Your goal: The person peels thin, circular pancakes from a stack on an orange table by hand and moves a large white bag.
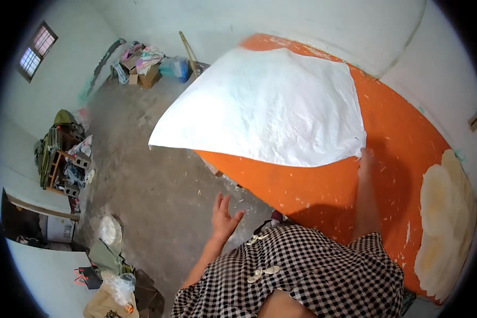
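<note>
A large white sheet of cloth or plastic is spread over the far part of an orange-topped platform, its left corner hanging out past the edge over the floor. My right hand pinches the sheet's near right corner, with the arm stretched forward over the orange surface. To the left, my left hand is raised in the air above the floor, fingers apart and holding nothing. Small pale scraps are scattered on the orange surface. At its right end lies a cream-coloured, fluffy-looking pile of flat layers.
Cardboard boxes, a blue bag and leaning sticks stand in the far left corner. Along the left wall are a cluttered wooden rack, a doorway and bags. Bare concrete floor runs beside the platform.
</note>
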The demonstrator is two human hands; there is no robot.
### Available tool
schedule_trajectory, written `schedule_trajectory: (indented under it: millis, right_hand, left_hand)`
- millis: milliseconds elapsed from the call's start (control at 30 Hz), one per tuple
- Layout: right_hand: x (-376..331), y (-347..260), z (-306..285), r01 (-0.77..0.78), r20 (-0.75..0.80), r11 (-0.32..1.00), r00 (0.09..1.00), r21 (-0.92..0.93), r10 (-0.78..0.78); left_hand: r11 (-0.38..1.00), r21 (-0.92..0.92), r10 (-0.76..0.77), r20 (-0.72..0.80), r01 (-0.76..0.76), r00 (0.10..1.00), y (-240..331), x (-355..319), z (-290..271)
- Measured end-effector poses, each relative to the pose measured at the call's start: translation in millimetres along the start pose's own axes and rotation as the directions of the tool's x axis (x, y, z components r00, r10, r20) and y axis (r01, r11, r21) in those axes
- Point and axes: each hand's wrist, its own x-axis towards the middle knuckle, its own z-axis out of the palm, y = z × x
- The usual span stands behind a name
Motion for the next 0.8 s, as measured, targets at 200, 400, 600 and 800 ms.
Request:
schedule_trajectory:
  millis: [200,400,600,800]
  right_hand:
    - [45.7,-116.6,138.2,0.273,0.175,0.943,0.936,0.189,-0.306]
    - [-58.2,-205.0,330.1,0.410,0.468,0.827,0.686,0.383,-0.557]
    - [-197.5,-168.6,476.7,0.400,0.820,0.842,0.294,0.362,-0.492]
    - [-246.0,-199.3,508.5,0.457,0.926,0.870,0.217,0.185,-0.310]
  left_hand:
    - [0.915,0.321,0.245,0.044,-0.246,0.969,13.8,102.4,-0.5]
    - [0.840,0.183,0.486,0.166,-0.511,0.858,19.8,163.1,-4.2]
    - [0.620,-0.179,0.773,0.310,-0.764,0.554,-4.6,214.9,-3.0]
    - [0.668,-0.498,0.743,0.400,-0.553,0.537,-24.8,277.0,-52.7]
